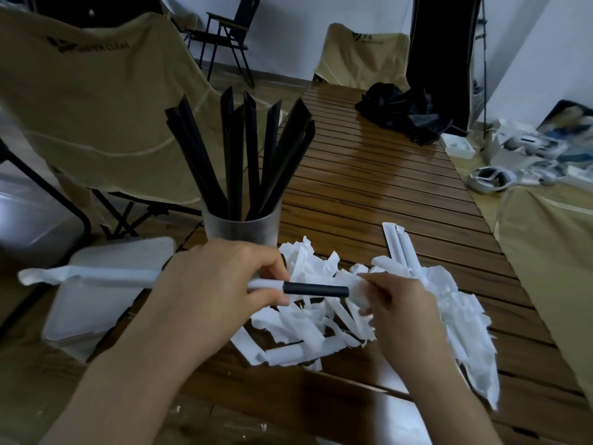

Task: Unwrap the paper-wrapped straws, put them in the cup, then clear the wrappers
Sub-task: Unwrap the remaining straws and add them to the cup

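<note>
Head view: you are unwrapping a black plastic straw (316, 289).
Your left hand (221, 284) is gripping its white paper wrapper (96, 276); right hand (398, 303) fingers are pinching torn paper.

You have the cup (241, 227) on the table (369, 175) with straws (237, 155) in it, the wrapper pile (353, 313) right of and before the cup, two wrapped straws (402, 248) right of it, a bin (106, 284) left.
</note>
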The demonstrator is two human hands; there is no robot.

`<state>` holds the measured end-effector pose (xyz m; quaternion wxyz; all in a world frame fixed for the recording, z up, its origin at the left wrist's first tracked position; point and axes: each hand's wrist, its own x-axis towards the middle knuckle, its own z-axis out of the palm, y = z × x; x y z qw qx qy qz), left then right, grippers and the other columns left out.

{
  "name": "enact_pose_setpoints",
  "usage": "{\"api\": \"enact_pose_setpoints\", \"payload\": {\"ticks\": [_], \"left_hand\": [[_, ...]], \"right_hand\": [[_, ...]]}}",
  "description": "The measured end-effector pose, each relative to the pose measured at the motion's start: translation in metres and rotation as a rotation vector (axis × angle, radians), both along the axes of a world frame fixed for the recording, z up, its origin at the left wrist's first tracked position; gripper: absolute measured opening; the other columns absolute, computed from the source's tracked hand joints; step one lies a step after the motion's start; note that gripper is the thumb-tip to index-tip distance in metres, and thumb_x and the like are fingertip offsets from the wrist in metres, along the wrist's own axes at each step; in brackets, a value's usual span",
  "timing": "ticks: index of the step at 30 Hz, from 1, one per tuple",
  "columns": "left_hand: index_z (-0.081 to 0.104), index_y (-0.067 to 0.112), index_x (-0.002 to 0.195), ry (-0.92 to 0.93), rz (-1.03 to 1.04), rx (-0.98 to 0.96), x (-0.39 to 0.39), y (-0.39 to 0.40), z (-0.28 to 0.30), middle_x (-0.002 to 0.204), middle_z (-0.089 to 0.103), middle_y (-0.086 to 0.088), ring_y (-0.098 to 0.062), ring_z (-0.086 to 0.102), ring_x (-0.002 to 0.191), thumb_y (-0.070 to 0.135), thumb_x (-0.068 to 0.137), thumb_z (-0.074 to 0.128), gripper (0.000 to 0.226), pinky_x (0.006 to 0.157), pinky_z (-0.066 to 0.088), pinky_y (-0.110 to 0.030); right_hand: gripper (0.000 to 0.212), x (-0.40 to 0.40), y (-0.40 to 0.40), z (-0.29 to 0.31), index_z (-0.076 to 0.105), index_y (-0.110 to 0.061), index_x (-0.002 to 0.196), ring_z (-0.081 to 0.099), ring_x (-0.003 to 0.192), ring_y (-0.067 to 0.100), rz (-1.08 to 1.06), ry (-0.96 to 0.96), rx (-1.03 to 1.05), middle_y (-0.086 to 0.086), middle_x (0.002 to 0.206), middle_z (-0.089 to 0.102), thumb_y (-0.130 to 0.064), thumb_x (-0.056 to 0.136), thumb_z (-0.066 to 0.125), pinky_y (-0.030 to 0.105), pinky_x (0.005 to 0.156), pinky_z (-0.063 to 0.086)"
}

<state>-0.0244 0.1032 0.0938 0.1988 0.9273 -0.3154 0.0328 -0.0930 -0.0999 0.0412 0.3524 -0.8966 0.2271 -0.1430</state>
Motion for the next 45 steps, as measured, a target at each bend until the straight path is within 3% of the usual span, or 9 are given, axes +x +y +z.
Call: {"api": "enact_pose_setpoints", "payload": {"ticks": [4,7,12,17,22,29,35,40,45], "left_hand": [[0.061,0.046,0.098,0.034,-0.012,0.049,-0.002,-0.005,-0.005,0.074,0.054,0.024,0.006,0.049,0.070,0.058,0.082,0.058,0.021,0.054,0.028,-0.012],[0.060,0.044,0.105,0.075,-0.024,0.056,-0.001,-0.006,-0.010,0.087,0.060,0.023,0.004,0.052,0.078,0.050,0.086,0.060,0.021,0.058,0.032,-0.009],[0.058,0.044,0.111,0.146,-0.078,0.014,-0.001,-0.012,-0.010,0.096,0.064,0.024,0.006,0.057,0.087,0.049,0.085,0.062,0.027,0.070,0.046,-0.014],[0.047,0.046,0.116,0.117,-0.068,0.057,-0.001,-0.011,-0.007,0.103,0.062,0.023,0.005,0.058,0.088,0.055,0.082,0.062,0.039,0.074,0.049,-0.017],[0.047,0.045,0.107,-0.081,-0.023,0.101,0.001,-0.004,0.001,0.091,0.059,0.019,-0.001,0.054,0.081,0.051,0.093,0.049,0.016,0.069,0.044,-0.016],[0.053,0.045,0.098,0.033,-0.056,0.088,0.004,0.000,-0.005,0.084,0.060,0.014,-0.004,0.056,0.079,0.048,0.094,0.047,0.007,0.069,0.047,-0.021],[0.063,0.037,0.095,0.226,-0.146,0.057,0.003,-0.007,-0.010,0.081,0.062,0.009,-0.006,0.056,0.074,0.039,0.096,0.048,0.015,0.069,0.046,-0.023],[0.061,0.037,0.090,0.228,-0.164,0.088,0.000,-0.009,-0.010,0.077,0.062,0.008,-0.007,0.056,0.070,0.043,0.098,0.039,0.024,0.063,0.042,-0.018],[0.059,0.034,0.105,0.148,-0.176,0.175,-0.003,-0.018,-0.008,0.088,0.061,0.011,-0.006,0.059,0.086,0.039,0.101,0.032,0.028,0.077,0.046,-0.020]], "right_hand": [[0.017,0.003,0.006,0.002,0.068,-0.022,0.101,0.057,0.082,0.008,-0.042,-0.092,-0.102,-0.004,0.101,0.059,-0.018,0.084,0.071,0.005,0.062,0.032],[0.011,0.001,0.005,0.010,0.067,-0.027,0.091,0.053,0.082,0.003,0.068,-0.203,-0.125,-0.012,0.099,0.057,-0.019,0.084,0.069,0.007,0.064,0.034],[0.012,0.002,0.021,0.016,0.070,-0.031,0.096,0.060,0.084,0.000,0.498,-0.081,-0.127,-0.016,0.093,0.068,-0.027,0.084,0.068,0.015,0.072,0.048],[0.020,0.002,0.010,0.011,0.071,-0.031,0.092,0.061,0.075,0.006,0.440,-0.156,-0.194,-0.014,0.082,0.067,-0.015,0.085,0.062,0.027,0.064,0.051],[0.017,-0.001,0.003,0.011,0.068,-0.026,0.101,0.059,0.076,0.009,0.422,-0.145,-0.206,-0.011,0.083,0.066,-0.021,0.089,0.057,0.030,0.066,0.050],[0.033,-0.002,0.009,0.015,0.062,-0.039,0.113,0.048,0.072,0.005,0.468,-0.213,-0.288,-0.022,0.087,0.053,-0.031,0.081,0.067,0.033,0.069,0.048],[0.018,0.001,0.007,0.014,0.076,-0.038,0.091,0.060,0.067,0.010,0.395,-0.382,-0.196,-0.019,0.086,0.063,-0.033,0.075,0.067,0.041,0.064,0.049],[0.012,0.001,0.005,0.016,0.077,-0.034,0.076,0.063,0.078,0.009,0.371,-0.428,-0.141,-0.020,0.082,0.065,-0.024,0.072,0.072,0.048,0.072,0.045],[0.011,0.002,0.009,0.015,0.074,-0.027,0.070,0.060,0.076,0.010,0.401,-0.394,-0.202,-0.017,0.076,0.062,-0.020,0.075,0.067,0.046,0.068,0.049]]}}
